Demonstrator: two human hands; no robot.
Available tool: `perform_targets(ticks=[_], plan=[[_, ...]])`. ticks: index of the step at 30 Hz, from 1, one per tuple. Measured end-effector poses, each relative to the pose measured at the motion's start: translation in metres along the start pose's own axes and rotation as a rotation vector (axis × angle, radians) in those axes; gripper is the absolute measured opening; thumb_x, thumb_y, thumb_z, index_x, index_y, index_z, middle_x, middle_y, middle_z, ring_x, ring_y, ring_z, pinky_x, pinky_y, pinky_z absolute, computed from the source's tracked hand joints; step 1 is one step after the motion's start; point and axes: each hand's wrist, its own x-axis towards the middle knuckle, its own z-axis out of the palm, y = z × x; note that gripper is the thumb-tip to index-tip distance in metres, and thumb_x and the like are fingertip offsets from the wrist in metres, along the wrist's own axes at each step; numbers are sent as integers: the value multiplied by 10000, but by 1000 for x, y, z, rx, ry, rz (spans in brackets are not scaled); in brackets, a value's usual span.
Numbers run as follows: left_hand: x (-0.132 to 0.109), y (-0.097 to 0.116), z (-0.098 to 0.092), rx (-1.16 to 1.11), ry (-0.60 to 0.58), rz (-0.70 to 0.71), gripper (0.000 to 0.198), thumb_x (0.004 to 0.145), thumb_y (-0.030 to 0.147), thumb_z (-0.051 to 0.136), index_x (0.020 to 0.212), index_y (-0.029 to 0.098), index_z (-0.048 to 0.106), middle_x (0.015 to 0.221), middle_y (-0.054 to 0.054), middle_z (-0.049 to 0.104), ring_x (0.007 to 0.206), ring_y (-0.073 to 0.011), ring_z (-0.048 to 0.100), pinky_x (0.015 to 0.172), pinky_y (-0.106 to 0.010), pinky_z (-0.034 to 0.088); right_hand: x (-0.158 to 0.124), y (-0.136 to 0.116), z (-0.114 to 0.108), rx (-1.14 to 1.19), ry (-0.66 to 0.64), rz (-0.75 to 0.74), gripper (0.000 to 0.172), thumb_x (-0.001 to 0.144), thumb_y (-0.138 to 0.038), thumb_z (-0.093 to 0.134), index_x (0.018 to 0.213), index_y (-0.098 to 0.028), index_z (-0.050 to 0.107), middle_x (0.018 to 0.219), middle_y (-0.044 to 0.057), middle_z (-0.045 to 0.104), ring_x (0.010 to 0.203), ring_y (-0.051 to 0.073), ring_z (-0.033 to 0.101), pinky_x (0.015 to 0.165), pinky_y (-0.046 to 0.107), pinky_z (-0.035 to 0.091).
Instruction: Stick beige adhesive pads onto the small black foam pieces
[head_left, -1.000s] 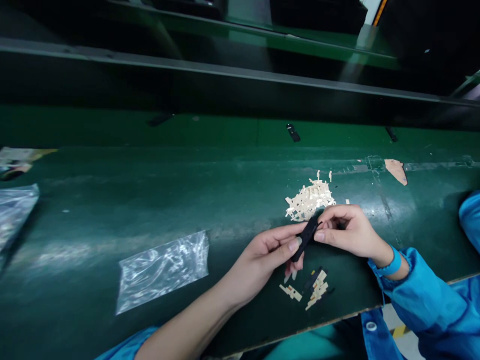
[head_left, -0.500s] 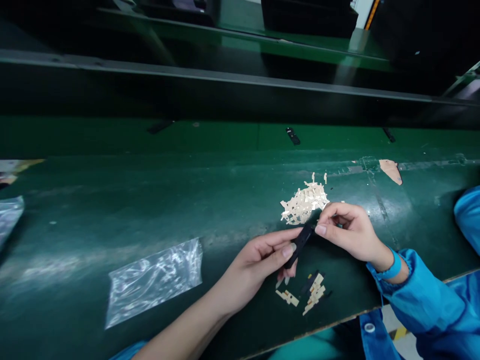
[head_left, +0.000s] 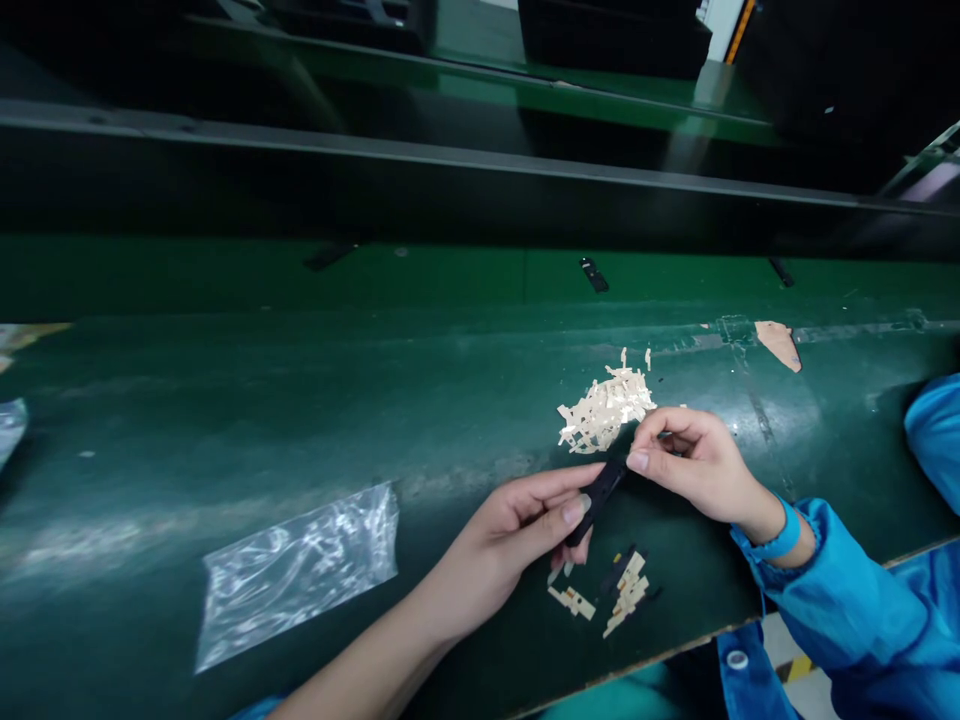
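Gripped between the thumb and fingers of my left hand (head_left: pixel 517 535) is a slim black plastic part (head_left: pixel 598 500), tilted with its far end up and to the right. My right hand (head_left: pixel 686 465) pinches at that far end, thumb against forefinger; whatever lies between those fingertips is too small to make out. Just beyond both hands lies a heap of small cream-coloured flat pieces (head_left: pixel 604 410). Nearer the table edge, below the black part, are several stepped cream strips (head_left: pixel 628 595) with dark bits beside them.
A clear plastic bag (head_left: pixel 300 575) lies flat on the green table (head_left: pixel 315 420) at the left. Farther back are a small black part (head_left: pixel 594 275), another dark piece (head_left: pixel 330 257) and a tan scrap (head_left: pixel 778 345). A dark rail (head_left: pixel 450 150) crosses behind. A blue sleeve (head_left: pixel 934 430) shows at right.
The view has shifted slightly. Both hands stay at the black part, with the right fingertips still at its far end; the heap and strips have not been moved.
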Motion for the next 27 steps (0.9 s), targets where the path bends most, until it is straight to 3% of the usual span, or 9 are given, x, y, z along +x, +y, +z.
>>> perform_targets(ticks=[8, 13, 15, 18, 22, 27], plan=[[-1, 2, -4, 105, -35, 38, 436, 947, 457, 721, 1330, 249, 747, 653, 0, 664, 589, -117, 547, 600, -250, 415, 2, 1, -1, 41, -68, 47, 298, 789, -383, 897, 822, -189, 673, 699, -28, 560, 604, 114, 457, 517, 238, 341], [-5, 11, 0, 369, 97, 153, 336, 979, 360, 665, 1273, 252, 784, 665, -7, 711, 630, -145, 628, 651, -259, 505, 8, 4, -5, -103, 31, -2, 197, 898, -350, 776, 885, -202, 648, 787, -16, 581, 698, 132, 502, 644, 270, 403], [-6, 11, 3, 465, 174, 227, 317, 969, 326, 662, 1243, 245, 799, 683, -8, 731, 641, -153, 666, 670, -260, 548, 7, 5, -6, -118, 14, -11, 199, 930, -361, 737, 854, -196, 656, 765, -13, 572, 678, 131, 487, 628, 273, 388], [-5, 10, 8, 533, 261, 315, 314, 963, 290, 643, 1227, 238, 804, 728, -9, 751, 654, -159, 707, 690, -262, 598, 3, 5, -4, -120, -46, 4, 229, 842, -363, 827, 897, -196, 681, 750, -23, 565, 613, 116, 456, 554, 259, 348], [-3, 8, 9, 585, 250, 361, 319, 978, 269, 601, 1228, 261, 798, 856, -16, 794, 688, -155, 733, 721, -265, 623, -1, 6, 3, -139, -83, 26, 237, 819, -364, 840, 835, -197, 672, 645, -48, 523, 537, 102, 397, 502, 253, 292], [-1, 7, 8, 661, 230, 353, 332, 983, 275, 569, 1235, 277, 786, 842, -3, 785, 742, -170, 732, 755, -282, 609, 3, 11, 7, -60, -102, 135, 341, 839, -431, 828, 713, -197, 614, 569, -64, 458, 525, 103, 370, 496, 250, 283]])
